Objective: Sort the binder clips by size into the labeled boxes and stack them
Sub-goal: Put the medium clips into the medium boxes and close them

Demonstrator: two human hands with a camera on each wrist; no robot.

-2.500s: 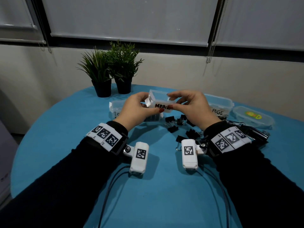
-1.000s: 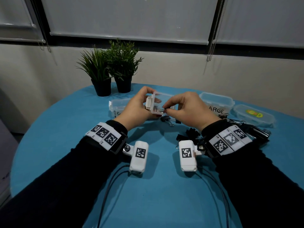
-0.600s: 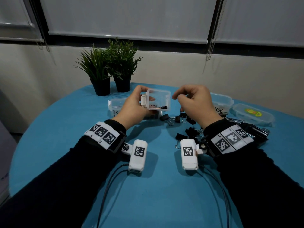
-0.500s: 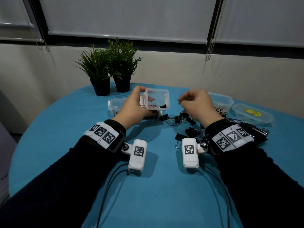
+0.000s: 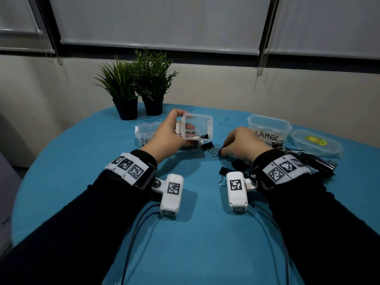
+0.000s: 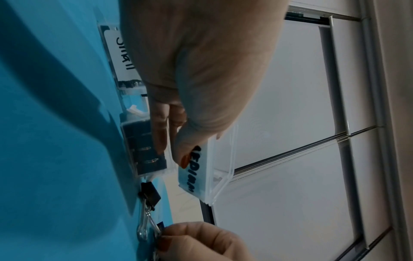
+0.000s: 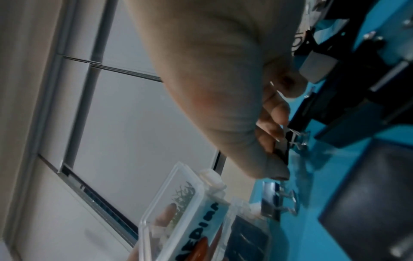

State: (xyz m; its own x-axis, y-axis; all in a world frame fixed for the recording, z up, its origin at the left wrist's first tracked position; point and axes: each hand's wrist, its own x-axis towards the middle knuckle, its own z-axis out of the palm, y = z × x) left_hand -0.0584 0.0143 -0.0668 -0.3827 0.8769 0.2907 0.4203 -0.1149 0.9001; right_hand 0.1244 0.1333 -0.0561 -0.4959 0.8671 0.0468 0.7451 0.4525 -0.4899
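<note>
My left hand (image 5: pixel 166 132) holds the clear box labeled MEDIUM (image 5: pixel 198 128) off the table, its open side tilted toward me. One black clip (image 5: pixel 202 136) lies in its lower corner. The label also shows in the wrist views (image 6: pixel 196 174) (image 7: pixel 201 222). My right hand (image 5: pixel 238 142) is down at the pile of black binder clips (image 5: pixel 236 163), thumb and fingers pinching a black clip (image 7: pixel 282 148) that lies on the blue table (image 5: pixel 185 233). Another clip (image 5: pixel 207 145) with wire handles sits just left of those fingers.
The SMALL box (image 5: pixel 145 133) stands behind my left hand, with black clips packed in clear plastic (image 6: pixel 145 150) beside it. The lidded LARGE box (image 5: pixel 267 128) and a lidded tub with a green sticker (image 5: pixel 314 142) stand at the right. Big clips (image 5: pixel 304 159) lie by my right wrist. Two potted plants (image 5: pixel 139 89) stand at the back.
My right hand left the MEDIUM box, dropped to the clip pile and pinched a clip. My left hand turned the box's opening toward me and kept it raised.
</note>
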